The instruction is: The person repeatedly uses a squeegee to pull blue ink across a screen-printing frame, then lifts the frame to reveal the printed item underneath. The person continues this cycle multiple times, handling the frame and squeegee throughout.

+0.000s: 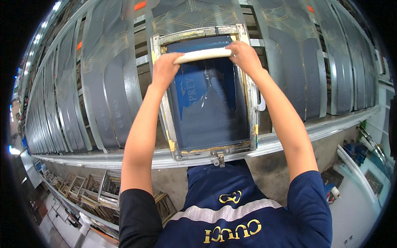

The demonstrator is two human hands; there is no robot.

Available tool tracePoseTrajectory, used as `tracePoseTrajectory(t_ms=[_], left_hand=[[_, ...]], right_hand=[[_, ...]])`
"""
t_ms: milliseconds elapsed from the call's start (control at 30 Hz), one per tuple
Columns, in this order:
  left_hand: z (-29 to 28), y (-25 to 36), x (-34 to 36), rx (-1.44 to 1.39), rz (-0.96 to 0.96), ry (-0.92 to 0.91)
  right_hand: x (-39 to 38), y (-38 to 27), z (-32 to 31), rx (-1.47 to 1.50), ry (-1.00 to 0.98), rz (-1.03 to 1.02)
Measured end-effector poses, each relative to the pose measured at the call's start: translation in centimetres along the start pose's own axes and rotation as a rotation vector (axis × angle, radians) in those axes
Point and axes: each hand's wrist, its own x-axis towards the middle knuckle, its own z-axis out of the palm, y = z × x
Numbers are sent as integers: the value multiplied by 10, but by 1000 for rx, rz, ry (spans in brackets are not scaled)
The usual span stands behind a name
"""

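Observation:
My left hand [167, 66] and my right hand [244, 58] grip opposite ends of a cream squeegee [202, 54], held across the upper part of a screen-printing frame [252, 109]. The frame's weathered metal border surrounds a mesh with a dark blue stencil [184, 97] and glossy dark streaks below the squeegee; the blade's edge is too dark to make out. Under and around the frame lie grey fabric pieces [188, 12] with thin yellow markings, laid on long boards. A metal clamp [220, 160] sits at the frame's near end.
Rows of similar fabric-covered boards [107, 91] run left and right along an aluminium rail [306, 131] in front of me. Stacked screen frames [82, 188] lie below at the left. A blue motor [352, 151], white pipes and pale equipment stand at the lower right.

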Motion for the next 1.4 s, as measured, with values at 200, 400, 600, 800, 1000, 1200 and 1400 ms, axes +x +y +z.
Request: tracePoseTrajectory(t_ms=[200,400,600,800,1000,1200,1400], left_hand=[[-8,-3,37,128,-26,-33],[1,26,-79,91,-54,-55],[7,82,-224,54,1,-21],[3,77,-256,54,2,-48],[-5,28,-95,235,96,98],[-20,-28,50,326,32,-22],[-24,-9,62,301,-157,-183]], right_hand=[[35,17,20,99,109,-1],[-89,-18,39,226,94,-19],[-235,-70,44,270,79,14],[-254,-79,45,204,4,-32],[-89,-27,31,21,233,-128],[62,13,7,-73,75,-93],[57,34,30,-70,106,-84]])
